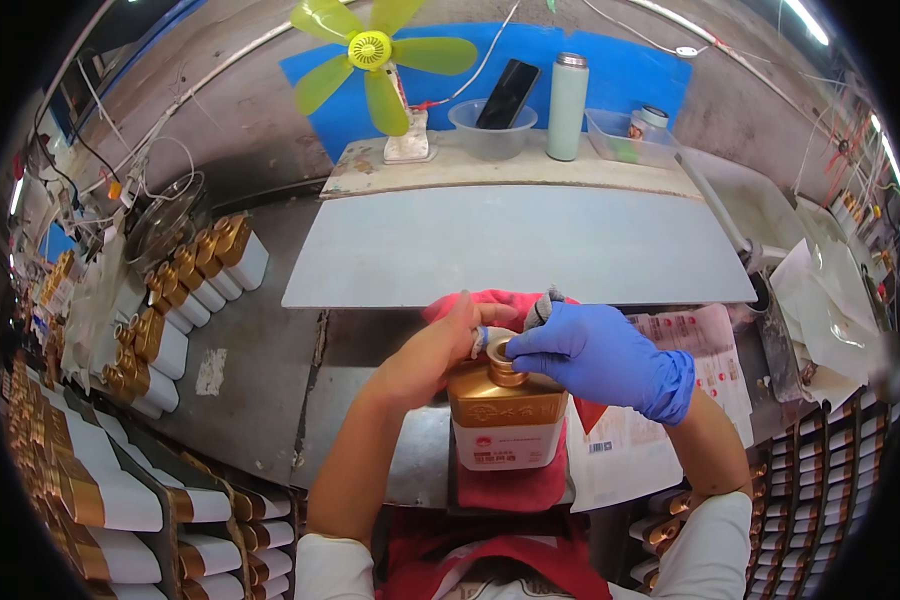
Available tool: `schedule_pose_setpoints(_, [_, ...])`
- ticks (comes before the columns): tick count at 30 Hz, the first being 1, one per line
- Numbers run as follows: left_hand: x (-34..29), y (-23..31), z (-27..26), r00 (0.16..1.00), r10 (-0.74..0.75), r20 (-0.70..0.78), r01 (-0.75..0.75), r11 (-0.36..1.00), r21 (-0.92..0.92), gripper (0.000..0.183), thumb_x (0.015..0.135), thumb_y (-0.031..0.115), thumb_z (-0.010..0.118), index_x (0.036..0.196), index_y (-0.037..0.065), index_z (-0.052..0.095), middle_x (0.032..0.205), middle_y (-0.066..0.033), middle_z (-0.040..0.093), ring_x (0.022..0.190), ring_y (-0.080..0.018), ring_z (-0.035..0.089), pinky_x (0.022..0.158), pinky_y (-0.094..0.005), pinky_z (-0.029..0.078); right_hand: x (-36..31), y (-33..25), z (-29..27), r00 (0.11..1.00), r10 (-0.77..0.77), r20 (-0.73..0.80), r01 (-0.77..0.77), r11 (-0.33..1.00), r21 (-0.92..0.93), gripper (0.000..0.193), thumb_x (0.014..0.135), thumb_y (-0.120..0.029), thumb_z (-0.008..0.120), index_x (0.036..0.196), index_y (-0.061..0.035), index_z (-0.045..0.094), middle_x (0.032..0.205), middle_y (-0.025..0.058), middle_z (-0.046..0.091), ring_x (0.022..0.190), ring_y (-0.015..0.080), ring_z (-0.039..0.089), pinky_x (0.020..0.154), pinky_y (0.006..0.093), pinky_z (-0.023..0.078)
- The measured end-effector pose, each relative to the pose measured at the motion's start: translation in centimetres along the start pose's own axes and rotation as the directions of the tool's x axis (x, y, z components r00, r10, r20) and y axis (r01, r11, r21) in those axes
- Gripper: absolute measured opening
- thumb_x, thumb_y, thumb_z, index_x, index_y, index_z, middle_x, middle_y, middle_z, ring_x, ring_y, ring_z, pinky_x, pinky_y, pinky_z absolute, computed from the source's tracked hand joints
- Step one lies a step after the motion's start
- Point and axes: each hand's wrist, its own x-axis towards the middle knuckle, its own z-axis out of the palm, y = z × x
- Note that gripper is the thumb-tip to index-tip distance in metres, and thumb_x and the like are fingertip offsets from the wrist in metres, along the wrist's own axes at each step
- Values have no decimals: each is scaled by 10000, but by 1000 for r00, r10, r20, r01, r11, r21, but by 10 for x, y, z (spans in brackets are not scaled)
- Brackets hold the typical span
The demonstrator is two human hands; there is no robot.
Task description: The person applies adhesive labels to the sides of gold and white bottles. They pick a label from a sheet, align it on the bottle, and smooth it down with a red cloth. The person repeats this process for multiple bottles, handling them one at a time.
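Observation:
A bottle (pixel 505 415) with a gold shoulder and a white body printed in red stands upright before me. Under and behind it lies a red cloth (pixel 510 492). My left hand (pixel 440 345), bare with a white wrap on one finger, curves round the bottle's neck from the left. In a blue glove, my right hand (pixel 595 355) has its fingers pinched together at the bottle's mouth; whatever they grip is hidden. A bit of grey cloth (pixel 544 308) sticks up behind the gloved fingers; I cannot tell which hand holds it.
Several gold-and-white bottles (pixel 165 340) stand at the left, with more racked low on both sides. A pale board (pixel 515 240) lies beyond my hands. Printed paper (pixel 660 430) is at the right. Behind stand a green fan (pixel 370 50), a bowl (pixel 492 135) and a flask (pixel 567 110).

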Motion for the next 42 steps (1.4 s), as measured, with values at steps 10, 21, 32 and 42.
schedule_pose_setpoints(10, [-41,-54,-10,854,506,-117,-446,830,336,467,942,151,462,1367,-16,363,1314,-143,462,1195,-214,466,988,-330,389,0,11,3,993,117,3,-117,991,68,194,891,-264,582,1027,-157,670,906,102,644,850,295,614,762,369,492])
schedule_pose_setpoints(21, [-38,-37,-15,585,628,513,-488,-233,841,421,879,485,563,1129,154,636,1143,-66,571,1065,-215,459,905,-369,328,0,2,-4,985,158,62,-161,986,35,209,904,-282,550,1016,-173,689,875,109,652,848,292,610,754,373,489])
schedule_pose_setpoints(32, [-17,-22,49,858,205,472,-242,-649,721,540,831,622,473,1040,143,612,953,-20,563,973,-192,453,721,-348,352,6,0,-12,974,103,200,-117,991,60,417,959,-437,408,1100,-126,647,785,155,531,724,345,534,647,404,440])
schedule_pose_setpoints(42, [-23,-36,74,835,262,485,-137,-754,643,573,746,658,544,997,156,660,1088,9,588,1038,-149,456,824,-389,343,-15,-4,-17,982,-97,160,92,995,41,372,927,-412,456,1007,-124,678,825,156,607,722,319,584,650,397,463])
